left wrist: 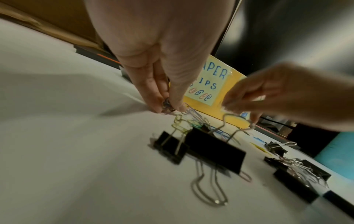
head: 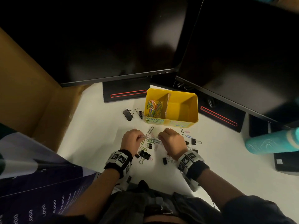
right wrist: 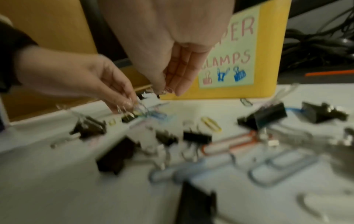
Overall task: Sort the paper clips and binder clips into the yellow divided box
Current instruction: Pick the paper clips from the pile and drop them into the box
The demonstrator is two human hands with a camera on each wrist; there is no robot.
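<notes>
The yellow divided box stands at the back of the white desk. Its left compartment holds coloured paper clips; the right compartment looks empty. Labels on its front read "paper clips" and "clamps". A mixed pile of paper clips lies in front of the box, between my hands. My left hand pinches a small clip at the pile's left edge. My right hand holds its thumb against its fingers, seemingly pinching a paper clip. Black binder clips lie near my wrists.
Another large binder clip lies left of the box. Two dark monitors on stands rise behind it. A cardboard box walls the left side. A teal bottle and a black block sit at the right.
</notes>
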